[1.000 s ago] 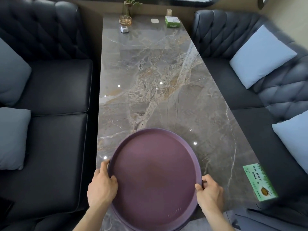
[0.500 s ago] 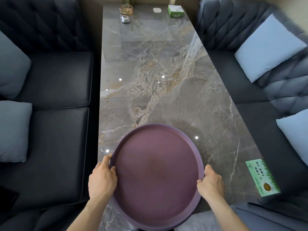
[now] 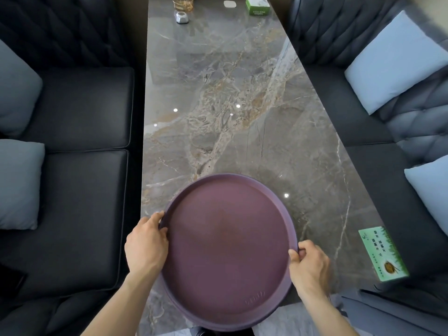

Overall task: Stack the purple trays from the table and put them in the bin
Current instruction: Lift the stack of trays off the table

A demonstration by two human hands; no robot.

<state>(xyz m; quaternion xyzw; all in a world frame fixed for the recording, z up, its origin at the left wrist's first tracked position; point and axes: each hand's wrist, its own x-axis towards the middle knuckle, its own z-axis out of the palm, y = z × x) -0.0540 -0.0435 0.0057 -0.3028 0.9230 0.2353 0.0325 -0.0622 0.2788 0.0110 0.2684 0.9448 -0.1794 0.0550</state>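
A round purple tray point(image 3: 228, 248) lies at the near end of the grey marble table point(image 3: 218, 105), its near edge reaching past the table's front edge. A second rim shows beneath it along the bottom edge, so it looks like a stack of trays; how many I cannot tell. My left hand point(image 3: 145, 246) grips the left rim, thumb on top. On the right rim my right hand point(image 3: 309, 265) holds on, thumb hooked over the edge. No bin is in view.
Dark leather sofas point(image 3: 80, 195) with light blue cushions point(image 3: 390, 61) flank the table on both sides. A green tissue box point(image 3: 381, 253) sits at the table's near right edge. At the far end stand a second green box point(image 3: 257, 6), a glass point(image 3: 183, 3) and a small silver object point(image 3: 182, 17).
The view has tilted down and closed in a little. My hands keep their hold on the rim while the tray shifts slightly toward me over the front edge.
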